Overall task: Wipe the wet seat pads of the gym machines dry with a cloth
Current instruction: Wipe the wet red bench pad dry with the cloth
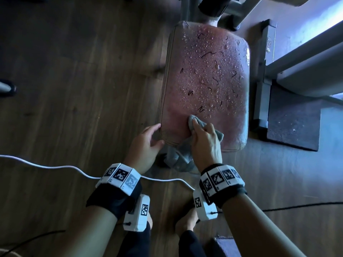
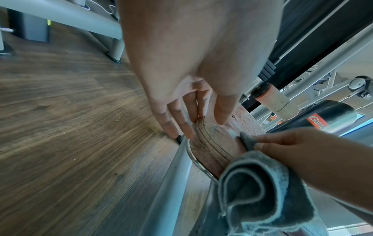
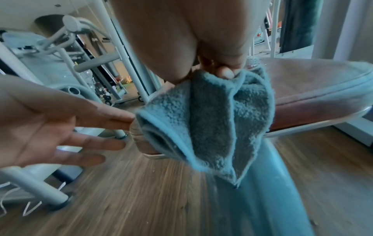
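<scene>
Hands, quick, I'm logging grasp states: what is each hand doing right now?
Left hand: open, fingers straight, at the near left corner of the seat pad.
Right hand: grips the grey cloth on the pad.

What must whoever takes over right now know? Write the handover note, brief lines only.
Right hand: grips the grey cloth, pressing it on the near end of the seat pad; the rest of the cloth hangs off the near edge.
Left hand: open, fingers at the pad's near-left corner, holding nothing.
Done: only a strip at the near end looks free of droplets.
Left: the middle and far end are covered in droplets, with dark squiggly marks; wipe onward. Other machines' pads are not in view.
</scene>
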### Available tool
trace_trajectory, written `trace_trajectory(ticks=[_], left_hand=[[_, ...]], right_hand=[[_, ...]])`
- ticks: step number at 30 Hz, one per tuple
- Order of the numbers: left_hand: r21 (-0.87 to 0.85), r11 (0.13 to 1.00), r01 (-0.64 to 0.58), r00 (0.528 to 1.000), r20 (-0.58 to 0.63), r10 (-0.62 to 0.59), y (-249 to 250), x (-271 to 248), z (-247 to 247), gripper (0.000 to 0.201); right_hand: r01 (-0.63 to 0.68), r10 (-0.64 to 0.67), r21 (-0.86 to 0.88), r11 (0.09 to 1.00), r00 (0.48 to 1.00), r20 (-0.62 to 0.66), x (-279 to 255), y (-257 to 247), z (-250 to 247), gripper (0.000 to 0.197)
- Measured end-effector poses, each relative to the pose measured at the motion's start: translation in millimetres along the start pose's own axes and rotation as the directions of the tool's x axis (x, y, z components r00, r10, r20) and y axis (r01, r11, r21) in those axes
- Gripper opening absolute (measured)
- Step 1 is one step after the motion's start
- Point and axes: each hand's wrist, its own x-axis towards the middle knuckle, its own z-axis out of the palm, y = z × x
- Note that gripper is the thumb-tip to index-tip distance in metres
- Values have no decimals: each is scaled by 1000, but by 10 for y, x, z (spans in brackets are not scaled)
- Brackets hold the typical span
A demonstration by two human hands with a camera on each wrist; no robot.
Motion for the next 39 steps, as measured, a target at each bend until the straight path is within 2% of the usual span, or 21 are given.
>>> trace_trajectory(ticks=[6,13,23,31,35,39], left_hand=[[6,1000,25,999,-36,-25,42,-15,59,50],[30,1000,1,989,-148,3,32,41,194,49],[128,990,-54,971,-223,82,-13,53,349,67],[130,990,-51,965,-249,83,-26,91,371,66],[136,990,-41,971,-230,72,0,86,344,64],[101,995,-24,971,-234,48,14,101,348,62]], right_hand=[[-55,51,-68,996,998,-47,263,129,-50,35],[-20,11,-209,978,999,-41,36,197,-39,52],[-21,16,-206,978,999,-28,378,305,-41,45],[-31,23,-178,984,998,-50,173,368,-24,47],[-45,39,-177,983,998,-40,370,347,-42,51],[-7,3,-149,989,999,-32,540,281,-84,51]])
